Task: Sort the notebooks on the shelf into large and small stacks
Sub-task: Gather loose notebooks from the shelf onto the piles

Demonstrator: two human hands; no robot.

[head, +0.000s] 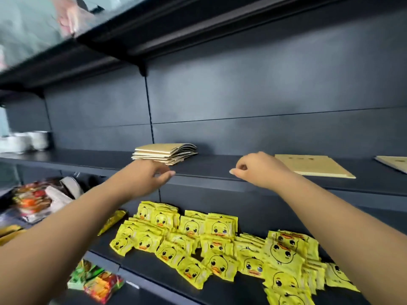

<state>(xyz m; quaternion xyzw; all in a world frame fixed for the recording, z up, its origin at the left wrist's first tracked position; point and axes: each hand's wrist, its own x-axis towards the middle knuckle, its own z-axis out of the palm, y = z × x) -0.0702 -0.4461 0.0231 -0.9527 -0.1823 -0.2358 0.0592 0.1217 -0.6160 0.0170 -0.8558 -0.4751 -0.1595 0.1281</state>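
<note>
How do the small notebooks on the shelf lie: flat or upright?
Flat: the small notebooks lie stacked, covers up, on the shelf.

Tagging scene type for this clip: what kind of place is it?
Probably a small shop. Dark metal retail shelving holds a stack of tan notebooks, with many identical yellow duck-print packets and colourful snack packs on the shelves below.

I observe two bare forearms entering from the lower corners of the head view. No sleeve, watch, bracelet or ring shows on either arm within the frame. The left hand (152, 176) is partly blurred; I cannot make out its nails. The right hand (256, 170) shows one longish, pale fingernail at the tip nearest the left hand. Both wrists are uncovered.
</note>
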